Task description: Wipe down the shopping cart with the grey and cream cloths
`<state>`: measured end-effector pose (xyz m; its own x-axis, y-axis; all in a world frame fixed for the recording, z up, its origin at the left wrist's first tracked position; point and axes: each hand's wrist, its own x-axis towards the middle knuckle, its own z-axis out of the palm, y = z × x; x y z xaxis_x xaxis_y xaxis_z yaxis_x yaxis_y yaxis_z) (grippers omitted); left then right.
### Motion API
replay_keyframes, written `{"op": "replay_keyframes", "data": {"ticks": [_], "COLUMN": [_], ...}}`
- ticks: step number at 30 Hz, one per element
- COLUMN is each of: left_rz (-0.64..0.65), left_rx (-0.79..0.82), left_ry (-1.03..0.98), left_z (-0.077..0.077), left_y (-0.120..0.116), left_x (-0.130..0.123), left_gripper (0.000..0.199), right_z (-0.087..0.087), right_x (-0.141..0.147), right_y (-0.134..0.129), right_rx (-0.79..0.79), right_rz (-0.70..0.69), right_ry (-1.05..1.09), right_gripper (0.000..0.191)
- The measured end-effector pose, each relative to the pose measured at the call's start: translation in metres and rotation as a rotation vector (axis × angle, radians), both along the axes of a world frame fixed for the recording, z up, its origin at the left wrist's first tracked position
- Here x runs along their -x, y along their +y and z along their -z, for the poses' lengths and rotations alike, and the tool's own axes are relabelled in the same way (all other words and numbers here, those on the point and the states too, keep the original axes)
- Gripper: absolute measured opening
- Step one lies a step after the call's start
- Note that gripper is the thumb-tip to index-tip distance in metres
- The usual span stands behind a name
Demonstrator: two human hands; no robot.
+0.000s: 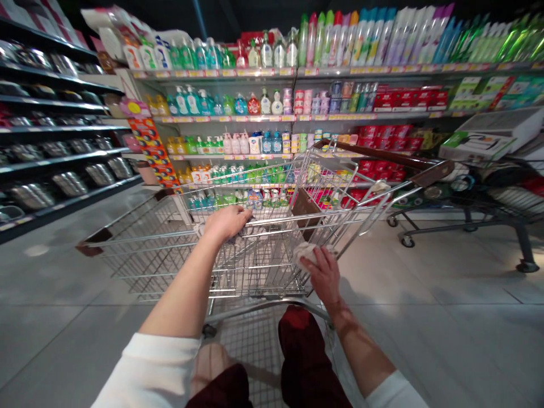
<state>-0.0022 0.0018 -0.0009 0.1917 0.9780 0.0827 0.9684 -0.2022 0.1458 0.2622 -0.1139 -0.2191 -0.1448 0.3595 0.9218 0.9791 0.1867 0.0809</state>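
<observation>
A wire shopping cart (161, 243) stands side-on in front of me, its brown handle (382, 156) to the right. My left hand (227, 222) is closed over the near top rail, around the middle of the basket. Some greyish cloth-like material (250, 231) shows beneath and beside it; whether that hand grips it, I cannot tell. Lower and further right, my right hand (325, 272) holds a crumpled white cloth (306, 254) against the wires on the near side, by the handle end. A brown panel (306, 212) sits at the child-seat part.
Shelves of soap bottles (204, 102), spray cans (357, 37) and red boxes (408, 99) rise behind the cart. Metal pots (70, 184) fill shelves at left. A second cart (467, 218) loaded with boxes (480, 144) stands at right. My knees (301, 345) are close below the basket.
</observation>
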Motion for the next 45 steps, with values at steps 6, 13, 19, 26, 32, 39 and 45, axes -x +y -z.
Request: {"op": "replay_keyframes", "data": {"ticks": [6, 13, 19, 26, 32, 39, 45], "left_rz": [0.003, 0.010, 0.005, 0.003, 0.002, -0.010, 0.002], "left_rx": [0.006, 0.013, 0.007, -0.003, 0.002, -0.004, 0.000], "left_ry": [0.002, 0.008, 0.003, 0.011, 0.008, 0.002, -0.003], "left_z": [-0.001, -0.001, -0.001, -0.002, -0.001, -0.001, 0.000], "left_y": [0.001, 0.005, 0.002, -0.001, 0.002, 0.007, 0.008], "left_x": [-0.001, 0.001, 0.002, 0.001, 0.001, -0.001, 0.000], "left_gripper": [0.065, 0.068, 0.067, 0.066, 0.066, 0.064, 0.063], "right_z": [0.035, -0.048, -0.147, -0.096, 0.016, 0.025, -0.088], "right_x": [0.012, -0.026, -0.083, -0.071, -0.024, -0.017, -0.095], "right_y": [-0.006, -0.018, 0.001, 0.019, -0.001, -0.012, -0.018], "right_rx": [0.114, 0.136, -0.358, -0.244, 0.012, 0.157, -0.276], "right_rz": [-0.043, -0.176, 0.200, 0.111, -0.014, -0.152, -0.031], "right_ry": [-0.009, 0.124, 0.362, 0.234, 0.089, 0.048, 0.443], "right_gripper": [0.052, 0.055, 0.047, 0.044, 0.047, 0.050, 0.043]}}
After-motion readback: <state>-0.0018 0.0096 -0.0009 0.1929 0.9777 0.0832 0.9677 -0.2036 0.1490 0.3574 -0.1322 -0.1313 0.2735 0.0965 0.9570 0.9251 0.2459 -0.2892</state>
